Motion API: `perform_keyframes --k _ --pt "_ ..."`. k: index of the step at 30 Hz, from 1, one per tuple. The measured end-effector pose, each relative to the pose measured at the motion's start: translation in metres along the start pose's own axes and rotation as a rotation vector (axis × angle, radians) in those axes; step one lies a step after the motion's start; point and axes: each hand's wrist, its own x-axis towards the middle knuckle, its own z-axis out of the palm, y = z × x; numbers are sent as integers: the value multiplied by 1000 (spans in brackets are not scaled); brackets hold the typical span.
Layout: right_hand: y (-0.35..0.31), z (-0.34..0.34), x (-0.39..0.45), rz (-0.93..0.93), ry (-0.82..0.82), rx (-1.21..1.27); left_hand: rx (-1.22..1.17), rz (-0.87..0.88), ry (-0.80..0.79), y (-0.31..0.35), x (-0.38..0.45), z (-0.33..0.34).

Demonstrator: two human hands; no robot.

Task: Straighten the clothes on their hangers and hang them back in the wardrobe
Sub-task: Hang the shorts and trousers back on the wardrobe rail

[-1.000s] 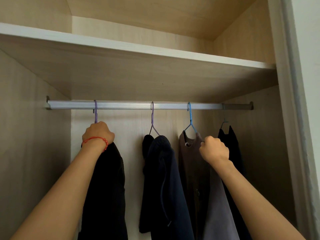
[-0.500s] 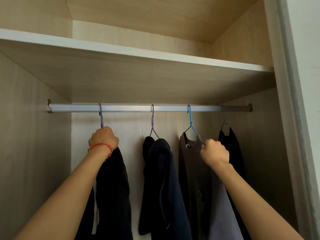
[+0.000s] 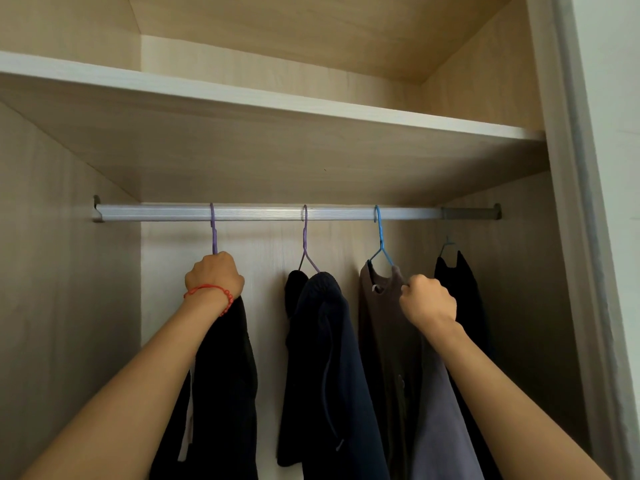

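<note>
Both hands up at wardrobe rail (image 3: 263, 213).
Left hand (image 3: 213, 273) grips purple hanger (image 3: 213, 230) of black garment (image 3: 225, 375); right hand (image 3: 427, 301) pinches brown top (image 3: 384, 327).

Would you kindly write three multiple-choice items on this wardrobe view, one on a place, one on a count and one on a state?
1. Where does the blue hanger hang on the rail?
A. left of both purple hangers
B. between the two purple hangers
C. right of both purple hangers

2. How many garments hang from the rail?
A. two
B. four
C. six

3. What is the left hand doing?
A. gripping the top of the leftmost purple hanger
B. resting flat on the shelf
C. hanging idle and open

Answers: 1 C, its hook sits past both purple hooks; 2 B, four dark garments show side by side; 3 A, the fingers curl below that hook.
</note>
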Motion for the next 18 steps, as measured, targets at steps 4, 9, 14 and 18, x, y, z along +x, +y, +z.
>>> perform_keyframes --k 4,9,14,18 --pt "5 -1 0 -17 -8 18 2 -10 15 -2 0 0" --pt "12 -11 -3 -69 29 49 -20 -25 7 0 0 2" --pt "23 -30 -11 -116 113 88 -71 -57 17 3 -2 5" --pt "36 -46 -19 -174 262 137 -119 -68 38 3 -8 5"
